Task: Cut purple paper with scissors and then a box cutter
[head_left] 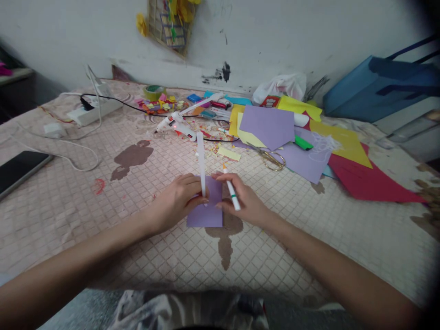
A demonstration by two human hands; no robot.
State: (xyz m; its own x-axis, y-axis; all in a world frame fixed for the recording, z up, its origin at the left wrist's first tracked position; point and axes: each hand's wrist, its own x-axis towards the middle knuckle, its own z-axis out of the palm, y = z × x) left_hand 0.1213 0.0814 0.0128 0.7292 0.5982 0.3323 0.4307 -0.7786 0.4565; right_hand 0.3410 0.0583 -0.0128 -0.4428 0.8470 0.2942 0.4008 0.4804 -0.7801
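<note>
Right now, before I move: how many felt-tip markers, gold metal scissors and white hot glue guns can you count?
Markers: 2 (white marker with a green band in the right hand; green marker on the paper)
Gold metal scissors: 1
White hot glue gun: 1
Total: 4

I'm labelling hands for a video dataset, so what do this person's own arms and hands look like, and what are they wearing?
The left hand and right hand are bare: no gloves, and no ring or watch shows. The left forearm and right forearm show no sleeves, markings or cables. Grey-and-white patterned clothing shows below them, but the garment cannot be told.
</note>
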